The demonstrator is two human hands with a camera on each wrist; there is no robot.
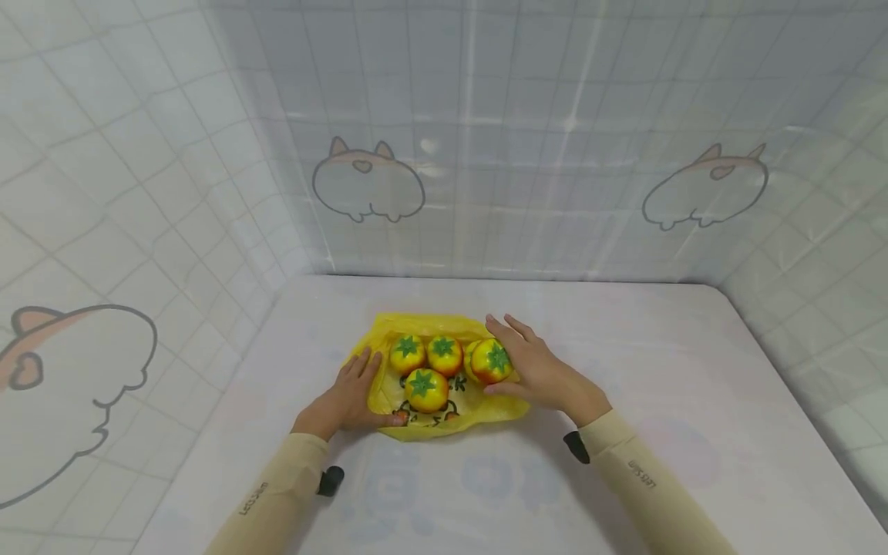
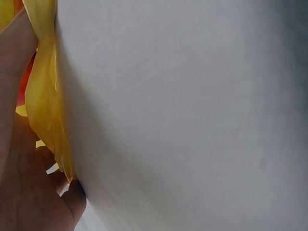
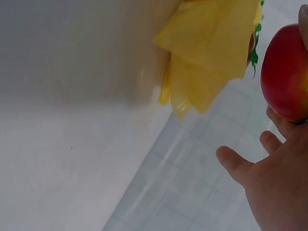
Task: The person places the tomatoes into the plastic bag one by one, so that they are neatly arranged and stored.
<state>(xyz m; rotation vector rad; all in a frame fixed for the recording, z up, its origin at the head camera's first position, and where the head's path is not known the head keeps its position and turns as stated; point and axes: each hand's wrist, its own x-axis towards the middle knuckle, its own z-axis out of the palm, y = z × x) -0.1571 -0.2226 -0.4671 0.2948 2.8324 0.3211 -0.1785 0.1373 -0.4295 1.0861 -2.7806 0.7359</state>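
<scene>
A yellow plastic bag (image 1: 479, 412) with dark printing lies spread on the table in the head view. Several yellow-orange toy tomatoes with green star-shaped tops sit on it, the nearest one (image 1: 432, 397) in front of two others. My right hand (image 1: 544, 374) holds a toy tomato (image 1: 491, 361) between thumb and fingers at the bag's right side; it partly covers another behind it. In the right wrist view this toy tomato (image 3: 284, 77) shows its red side against the fingers. At the bag's left edge rests my left hand (image 1: 354, 397), fingers spread and thumb along the front edge.
The white table (image 1: 624, 339) reaches back to a tiled-pattern curtain (image 1: 527, 154) with cartoon animal prints. Similar sheeting hangs at the left and right sides. Dark straps sit under both sleeves near the wrists.
</scene>
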